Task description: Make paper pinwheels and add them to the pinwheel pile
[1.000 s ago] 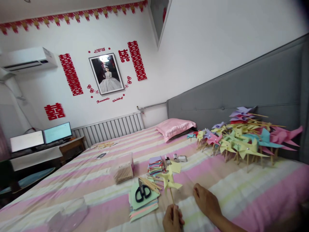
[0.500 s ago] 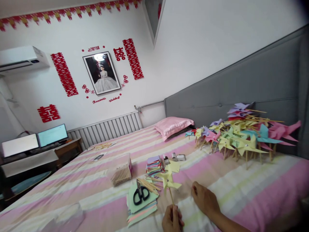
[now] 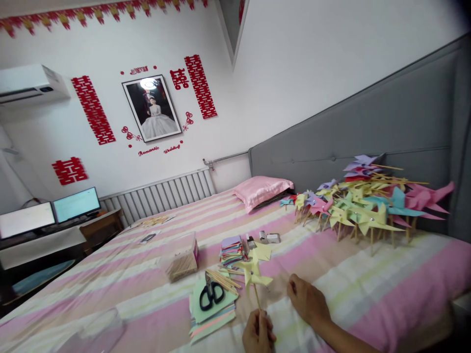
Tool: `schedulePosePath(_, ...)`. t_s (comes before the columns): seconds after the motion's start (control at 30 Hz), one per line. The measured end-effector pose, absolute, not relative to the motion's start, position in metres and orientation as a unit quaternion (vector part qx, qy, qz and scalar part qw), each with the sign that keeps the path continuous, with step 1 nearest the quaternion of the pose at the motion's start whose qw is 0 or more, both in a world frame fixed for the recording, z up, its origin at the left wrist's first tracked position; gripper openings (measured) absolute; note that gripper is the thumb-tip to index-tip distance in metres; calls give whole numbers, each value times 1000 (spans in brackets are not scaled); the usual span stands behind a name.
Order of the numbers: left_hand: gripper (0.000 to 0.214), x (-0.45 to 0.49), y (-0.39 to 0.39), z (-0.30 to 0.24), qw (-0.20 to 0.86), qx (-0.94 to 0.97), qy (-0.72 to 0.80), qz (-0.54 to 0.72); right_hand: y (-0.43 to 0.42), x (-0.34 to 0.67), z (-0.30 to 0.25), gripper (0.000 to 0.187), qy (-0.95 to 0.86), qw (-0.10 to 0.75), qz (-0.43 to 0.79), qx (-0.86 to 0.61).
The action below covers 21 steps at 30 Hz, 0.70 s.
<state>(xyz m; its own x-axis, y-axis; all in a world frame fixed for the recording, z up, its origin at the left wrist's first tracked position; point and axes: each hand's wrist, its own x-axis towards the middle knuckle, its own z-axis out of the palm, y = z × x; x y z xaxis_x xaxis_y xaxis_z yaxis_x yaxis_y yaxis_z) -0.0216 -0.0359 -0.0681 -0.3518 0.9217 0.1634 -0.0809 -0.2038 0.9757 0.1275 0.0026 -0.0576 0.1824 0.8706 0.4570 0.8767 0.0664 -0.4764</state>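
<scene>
My left hand (image 3: 258, 331) is closed around the lower stick of a pale yellow paper pinwheel (image 3: 252, 273), which stands upright above the bed. To its right is my right hand (image 3: 306, 299), its fingers curled in and no object showing in them. Black-handled scissors (image 3: 211, 297) lie on a stack of coloured paper sheets (image 3: 213, 323) left of the pinwheel, beside several loose wooden sticks (image 3: 225, 280). Behind the pinwheel are a stack of small coloured papers (image 3: 231, 251) and a yellow paper piece (image 3: 263, 251).
Many finished pinwheels (image 3: 353, 211) stand and lie in a cluster by the grey headboard (image 3: 412, 113). A clear box of sticks (image 3: 183, 264) is at the centre left. Small white and dark items (image 3: 271, 238) sit near a pink pillow (image 3: 262, 190). Clear plastic (image 3: 91, 331) lies front left.
The whole view has shifted slightly, so everything appears a little further left. My left hand keeps hold of the pinwheel, and my right hand stays curled beside it.
</scene>
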Motion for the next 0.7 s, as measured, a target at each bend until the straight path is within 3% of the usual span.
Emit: schedulePosePath(0.7, 47, -21, -37, -66, 384, 420, 500, 653, 4, 127, -54, 18, -631, 350, 11, -693)
